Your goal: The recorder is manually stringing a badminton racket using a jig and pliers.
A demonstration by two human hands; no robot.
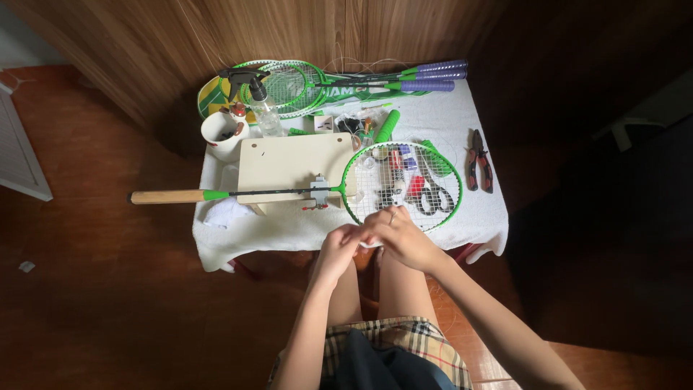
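Two bare hands meet at the near edge of a small table [462, 217] draped in white cloth, seen from the head camera. Left hand [338, 247] and right hand [395, 235] press together, fingers curled around a small pale item that is too hidden to identify; whether either hand truly clamps it cannot be told. Both hands sit at the near rim of a green badminton racket [401, 184], whose strung head lies flat on the cloth and whose dark shaft runs leftward to a wooden handle [167, 196] that overhangs the table edge. A small clamp [318, 192] grips the shaft where it crosses a pale board [289, 162]. Scissors [432, 196] and small spools show through the strings beneath the racket head. Pliers [478, 160] lie to the right, well apart from the hands. At the far edge rest a white cup [222, 131], a clear spray bottle [264, 108] and more green rackets with purple grips [432, 76].
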